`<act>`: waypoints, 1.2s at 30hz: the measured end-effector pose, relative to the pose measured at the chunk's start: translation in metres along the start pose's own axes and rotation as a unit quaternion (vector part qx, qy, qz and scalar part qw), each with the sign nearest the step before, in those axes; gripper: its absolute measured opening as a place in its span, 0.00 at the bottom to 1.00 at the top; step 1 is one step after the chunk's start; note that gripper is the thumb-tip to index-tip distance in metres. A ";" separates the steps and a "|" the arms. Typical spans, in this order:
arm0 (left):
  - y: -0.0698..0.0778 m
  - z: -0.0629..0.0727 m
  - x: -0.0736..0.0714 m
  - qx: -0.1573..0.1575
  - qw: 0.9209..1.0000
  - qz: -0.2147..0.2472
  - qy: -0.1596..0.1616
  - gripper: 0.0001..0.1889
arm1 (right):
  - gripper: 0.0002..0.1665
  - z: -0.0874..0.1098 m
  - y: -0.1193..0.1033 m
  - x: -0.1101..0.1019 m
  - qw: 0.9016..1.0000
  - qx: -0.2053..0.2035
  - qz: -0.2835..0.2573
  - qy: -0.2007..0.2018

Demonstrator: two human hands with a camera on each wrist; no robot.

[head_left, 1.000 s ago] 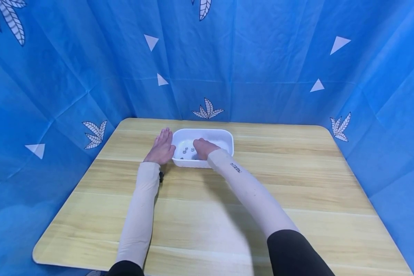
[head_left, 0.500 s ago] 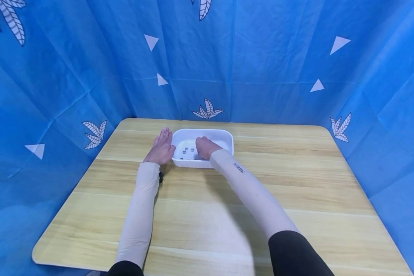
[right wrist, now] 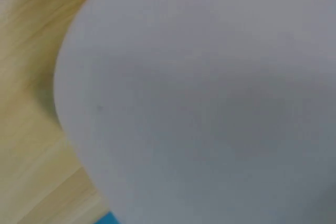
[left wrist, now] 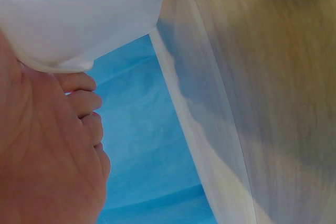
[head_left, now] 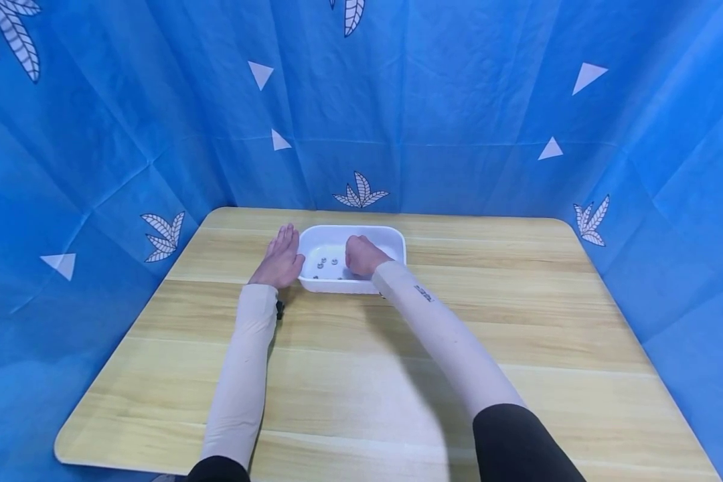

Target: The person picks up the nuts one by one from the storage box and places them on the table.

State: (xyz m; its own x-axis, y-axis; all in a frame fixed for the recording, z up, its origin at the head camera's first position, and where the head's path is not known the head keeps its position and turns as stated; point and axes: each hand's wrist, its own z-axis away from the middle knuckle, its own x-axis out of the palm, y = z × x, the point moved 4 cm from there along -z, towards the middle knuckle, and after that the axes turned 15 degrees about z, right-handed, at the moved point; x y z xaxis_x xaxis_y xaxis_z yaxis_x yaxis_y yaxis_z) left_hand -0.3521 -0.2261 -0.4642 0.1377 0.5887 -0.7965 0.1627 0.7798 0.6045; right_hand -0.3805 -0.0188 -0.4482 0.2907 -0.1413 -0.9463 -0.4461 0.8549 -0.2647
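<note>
A white plastic basin [head_left: 313, 286] stands on the wooden table, with several small shiny metal pieces [head_left: 334, 262] scattered on its floor. They are too small to name more exactly. My left hand [head_left: 282, 258] lies along the basin's left end, its fingers straight and thumb at the rim. In the left wrist view the palm [left wrist: 47, 145] is up against the basin wall [left wrist: 94, 19]. My right hand [head_left: 363, 256] reaches down inside the basin's right half, knuckles up and fingers bent; I cannot tell what its hidden fingertips hold. The basin's outer wall [right wrist: 184, 119] fills most of the right wrist view.
The wooden table [head_left: 337, 375] extends toward me, with its far edge just behind the basin. Blue curtains [head_left: 458, 100] with white leaf and triangle prints hang behind it and on both sides.
My right hand has shifted slightly right and away from me inside the basin, and its wrist has moved right as well. The left hand keeps its place at the basin's end.
</note>
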 end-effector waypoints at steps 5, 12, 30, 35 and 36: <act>-0.002 -0.001 0.001 -0.004 1.000 -0.001 -0.004 0.37 | 0.10 0.002 0.004 -0.004 1.000 -0.008 -0.010 0.017; -0.001 -0.001 0.000 -0.001 1.000 -0.007 0.001 0.37 | 0.12 0.003 0.008 -0.006 1.000 -0.016 -0.004 0.022; 0.001 -0.001 0.000 -0.002 1.000 -0.001 -0.004 0.37 | 0.11 0.008 0.019 -0.013 0.998 -0.013 -0.050 0.026; 0.000 -0.001 0.000 0.000 1.000 -0.003 -0.004 0.37 | 0.11 0.011 0.022 -0.015 0.998 -0.005 -0.066 0.018; -0.001 -0.001 0.000 0.000 1.000 -0.003 -0.004 0.36 | 0.11 0.012 0.023 -0.015 0.998 -0.005 -0.068 0.017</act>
State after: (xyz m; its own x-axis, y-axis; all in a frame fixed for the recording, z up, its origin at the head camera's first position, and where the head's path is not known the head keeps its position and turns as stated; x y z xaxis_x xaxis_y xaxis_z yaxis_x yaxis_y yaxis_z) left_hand -0.3535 -0.2263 -0.4644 0.1453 0.5828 -0.7995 0.1627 0.7830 0.6003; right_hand -0.3850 0.0089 -0.4376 0.3202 -0.2729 -0.9072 -0.4122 0.8221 -0.3927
